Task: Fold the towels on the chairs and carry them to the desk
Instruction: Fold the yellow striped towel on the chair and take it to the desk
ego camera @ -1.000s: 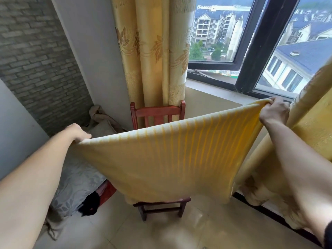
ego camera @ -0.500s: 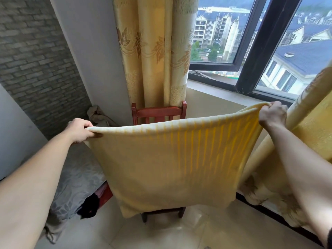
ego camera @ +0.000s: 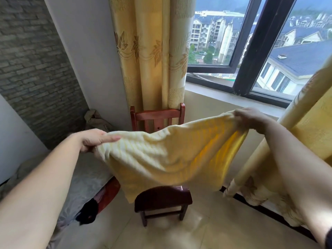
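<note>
Step in hand: folding, at its opening stage. The towel [ego camera: 161, 159] is off the chair [ego camera: 162, 198] and held in the air above the seat, spread to full width between both hands and sagging in the middle. Its lower edge hangs down to about seat level; whether it touches the seat cannot be told.

Grip, left hand [ego camera: 91, 140]: thumb laid on top of the left corner, fingers curled beneath, pinching the cloth.
Grip, right hand [ego camera: 249, 117]: fingers bunched over the right corner and closed on it, held higher than the left.

No fold is made yet. In my judgement, the next move calls for bringing the two held corners together so that the halves meet edge to edge, with the sag taken up first. Carrying comes afterwards; no desk is in view.

Count: one towel, pale yellow and striped; one chair, dark red wood; two hands, both engaged; two curtains, one [ego camera: 149, 51] behind the chair and one [ego camera: 305, 126] at the right.
</note>
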{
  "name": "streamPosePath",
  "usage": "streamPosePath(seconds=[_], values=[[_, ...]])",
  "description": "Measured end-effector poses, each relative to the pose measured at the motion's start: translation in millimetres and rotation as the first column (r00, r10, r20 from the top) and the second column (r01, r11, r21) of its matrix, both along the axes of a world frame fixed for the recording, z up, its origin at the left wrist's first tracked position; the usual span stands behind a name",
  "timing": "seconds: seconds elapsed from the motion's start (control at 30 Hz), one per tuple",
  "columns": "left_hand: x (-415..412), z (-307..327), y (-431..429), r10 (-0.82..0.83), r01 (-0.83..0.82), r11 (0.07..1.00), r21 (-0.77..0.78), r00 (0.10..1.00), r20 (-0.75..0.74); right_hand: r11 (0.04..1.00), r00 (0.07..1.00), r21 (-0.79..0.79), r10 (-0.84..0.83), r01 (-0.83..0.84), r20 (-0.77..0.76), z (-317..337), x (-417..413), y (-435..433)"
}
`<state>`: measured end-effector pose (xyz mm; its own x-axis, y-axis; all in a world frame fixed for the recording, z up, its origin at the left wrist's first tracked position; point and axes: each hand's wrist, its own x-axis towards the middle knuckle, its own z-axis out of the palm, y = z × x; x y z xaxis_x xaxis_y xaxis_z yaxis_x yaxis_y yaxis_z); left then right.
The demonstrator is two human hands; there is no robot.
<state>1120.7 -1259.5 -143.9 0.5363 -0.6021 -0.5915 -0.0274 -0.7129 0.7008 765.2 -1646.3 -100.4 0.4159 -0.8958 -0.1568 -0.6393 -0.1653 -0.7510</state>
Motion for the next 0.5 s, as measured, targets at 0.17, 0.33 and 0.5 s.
streamPosePath(seconds=[0.17, 0.33, 0.5], values=[[-21, 31, -15, -0.097, 0.026, 0.966, -0.257, 0.959, -0.266, 0.95, 0.986, 0.278, 0.106, -0.138, 0.128, 13, 6, 6], [-41, 33, -33, -0.109, -0.112, 0.882, -0.457, 0.896, -0.431, 0.862, 0.914, 0.413, 0.129, -0.296, 0.385, 21, 11, 20], [-51, 15, -61, -0.165, -0.093, 0.88, -0.465, 0.858, -0.486, 0.738, 0.852, 0.513, 0.16, -0.439, 0.499, 10, 40, 17]])
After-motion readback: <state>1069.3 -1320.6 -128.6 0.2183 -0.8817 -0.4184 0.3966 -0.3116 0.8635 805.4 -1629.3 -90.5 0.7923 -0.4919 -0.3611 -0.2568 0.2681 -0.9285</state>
